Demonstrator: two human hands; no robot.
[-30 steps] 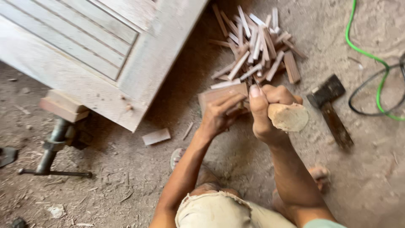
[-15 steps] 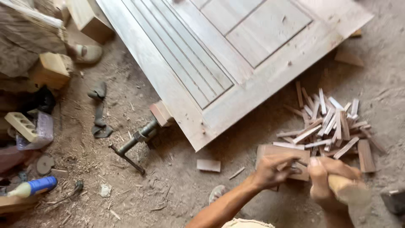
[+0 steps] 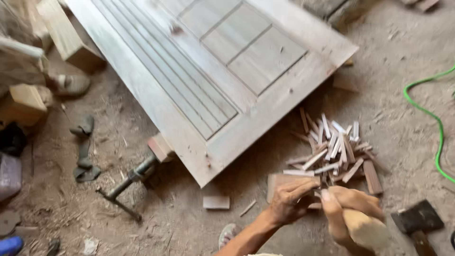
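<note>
left hand (image 3: 291,201) grips one wood block (image 3: 284,182) | right hand (image 3: 348,211) clutches one wooden handle (image 3: 367,232)

hatchet (image 3: 418,222) cut off, door (image 3: 213,71) cropped

One panelled wooden door (image 3: 213,71) lies on the dirt floor (image 3: 407,61). One clamp (image 3: 128,182) grips its lower corner. One heap of small wooden sticks (image 3: 334,154), too many and too blurred to count, lies beside its lower edge. One short offcut block (image 3: 216,202), one hatchet (image 3: 418,223), one green hose (image 3: 433,121), two hands (image 3: 291,204) (image 3: 348,211).
</note>
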